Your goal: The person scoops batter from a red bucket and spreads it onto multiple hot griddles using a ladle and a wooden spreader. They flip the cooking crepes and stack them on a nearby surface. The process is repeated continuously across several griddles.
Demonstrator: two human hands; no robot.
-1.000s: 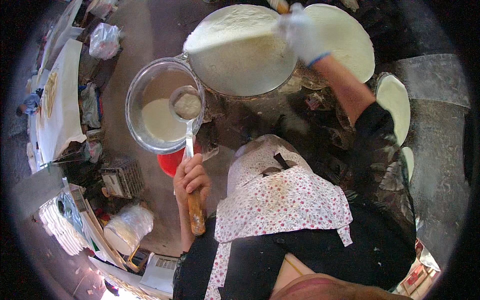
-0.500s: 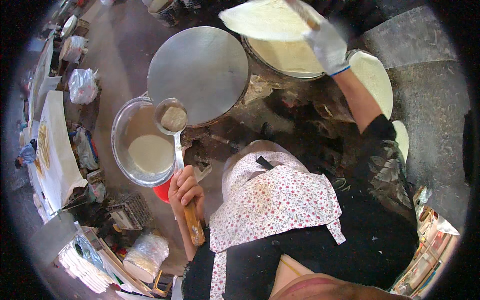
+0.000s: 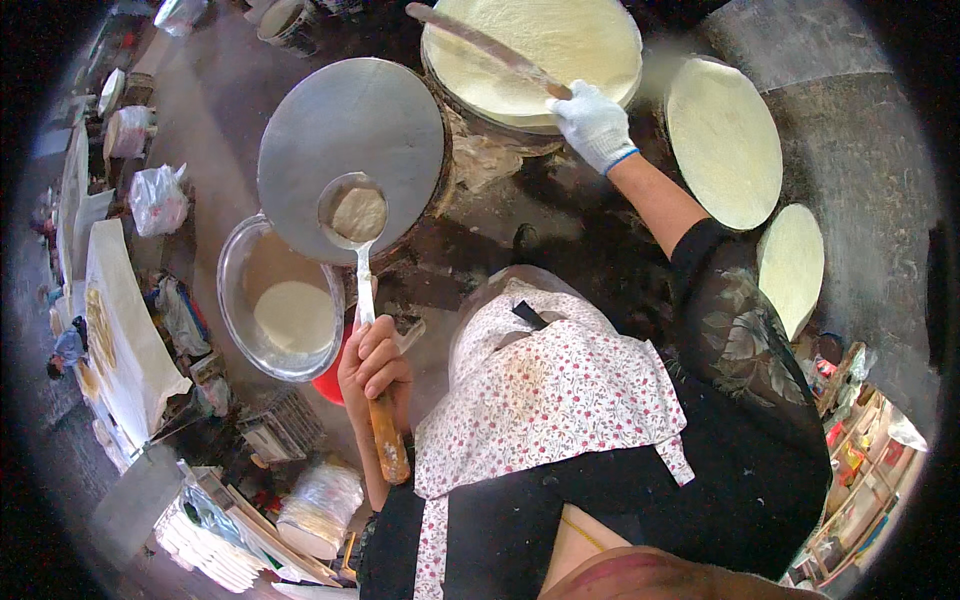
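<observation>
My left hand (image 3: 376,368) is wrapped round the wooden handle of a ladle (image 3: 362,262). Pale batter fills the ladle's bowl, which is over the lower edge of a round grey griddle (image 3: 345,130) with a bare top. Below and left of the griddle stands a basin (image 3: 232,310) with more batter in it. My right hand (image 3: 595,127), in a white knit glove, grips a long thin spatula (image 3: 490,43). The blade lies across a pile of large, round, pale yellow flatbreads (image 3: 545,75) at the far side.
Two more pale rounds, a larger flatbread (image 3: 725,145) and a narrower one (image 3: 792,270), lie to the right. A red container (image 3: 330,385) shows under the basin. At left are a long white-covered table (image 3: 125,320), plastic-wrapped bundles (image 3: 160,200) and a wire crate (image 3: 283,425).
The flatbread my right hand was carrying on the spatula now rests on the far pile. My left hand has shifted the filled ladle from the basin's rim to over the griddle's edge.
</observation>
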